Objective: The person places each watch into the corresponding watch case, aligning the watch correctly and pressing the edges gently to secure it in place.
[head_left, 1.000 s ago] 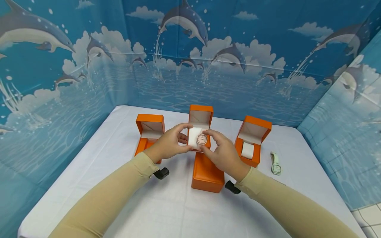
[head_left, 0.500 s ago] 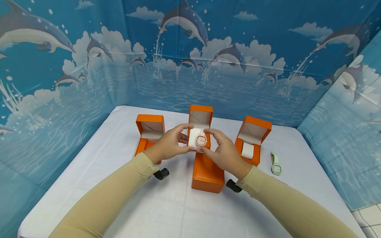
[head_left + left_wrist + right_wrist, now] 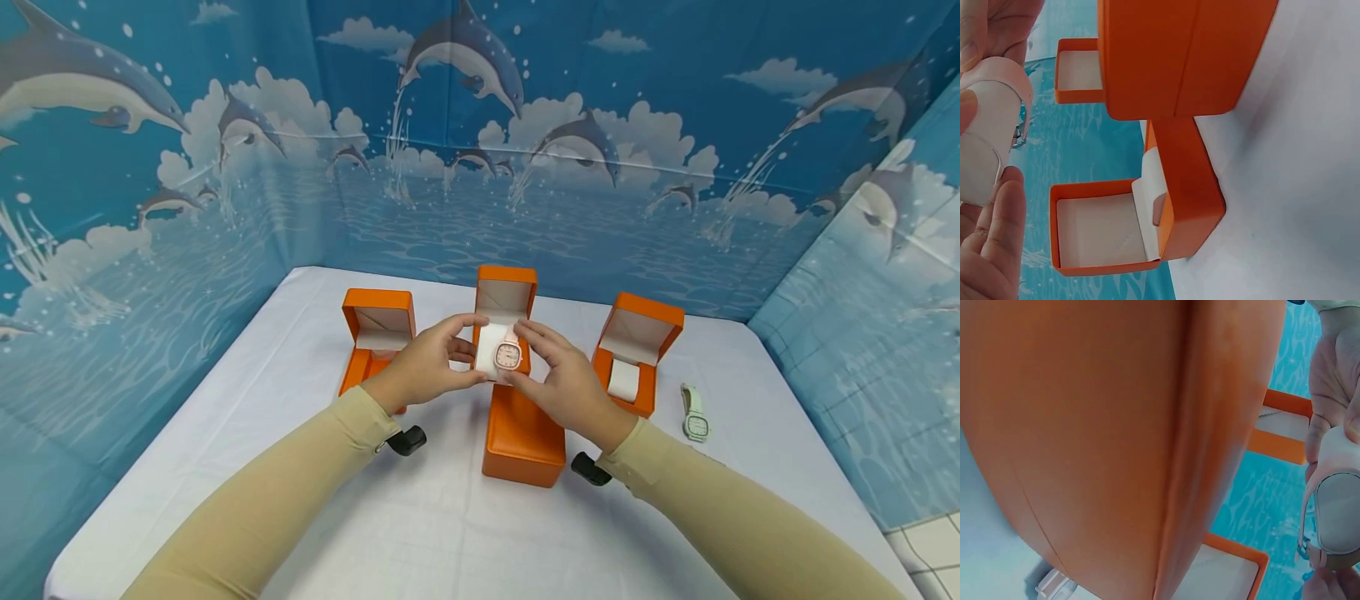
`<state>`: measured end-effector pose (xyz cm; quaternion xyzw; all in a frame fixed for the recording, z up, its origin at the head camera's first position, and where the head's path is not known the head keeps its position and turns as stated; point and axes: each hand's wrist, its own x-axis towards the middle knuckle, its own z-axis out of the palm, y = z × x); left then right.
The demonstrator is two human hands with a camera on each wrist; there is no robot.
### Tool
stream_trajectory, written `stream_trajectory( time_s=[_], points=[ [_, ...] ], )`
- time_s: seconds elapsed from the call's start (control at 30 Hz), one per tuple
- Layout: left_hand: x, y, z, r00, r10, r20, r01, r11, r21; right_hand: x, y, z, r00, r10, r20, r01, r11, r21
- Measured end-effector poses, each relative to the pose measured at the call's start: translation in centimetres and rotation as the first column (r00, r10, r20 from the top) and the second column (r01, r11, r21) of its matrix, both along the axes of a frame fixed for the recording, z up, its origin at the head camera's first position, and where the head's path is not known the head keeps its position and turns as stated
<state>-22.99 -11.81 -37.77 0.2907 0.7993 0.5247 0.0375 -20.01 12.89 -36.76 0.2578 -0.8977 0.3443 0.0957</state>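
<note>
Above the middle box, my left hand [image 3: 431, 358] pinches one end of a white watch pillow [image 3: 490, 346] between thumb and fingers. A pink square-faced watch [image 3: 508, 356] sits at the pillow's other end. My right hand [image 3: 573, 383] pinches this watch from its right, fingers by the strap above the face and thumb below. In the left wrist view, the pale pink strap [image 3: 1007, 70] curves round the pillow, with the metal buckle [image 3: 1019, 134] at its side. The right wrist view shows the watch face [image 3: 1339, 512] and the left hand [image 3: 1335, 375] on the pillow.
Open orange boxes stand at left [image 3: 378, 297], middle [image 3: 507, 273] and right [image 3: 652, 308], the right one holding a white pillow [image 3: 623, 380]. A closed orange box [image 3: 523, 437] lies below my hands. A pale green watch [image 3: 696, 412] lies at far right.
The pink watch has shifted slightly down on the pillow and more of its strap shows above the face. My right fingers have adjusted slightly; the left hand stays nearly still.
</note>
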Motion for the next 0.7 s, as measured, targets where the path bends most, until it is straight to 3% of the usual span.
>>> stream_trajectory(
  time_s=[0.5,0.7],
  points=[
    [0.14,0.03,0.35,0.999,0.011,0.035,-0.01,0.999,-0.035,-0.07,0.28,-0.13,0.998,0.047,-0.039,-0.048,0.998,-0.037],
    [0.12,0.07,0.3,0.999,-0.002,0.036,0.002,1.0,-0.01,0.06,0.36,-0.2,0.998,0.065,-0.015,-0.066,0.993,-0.096]
  ],
)
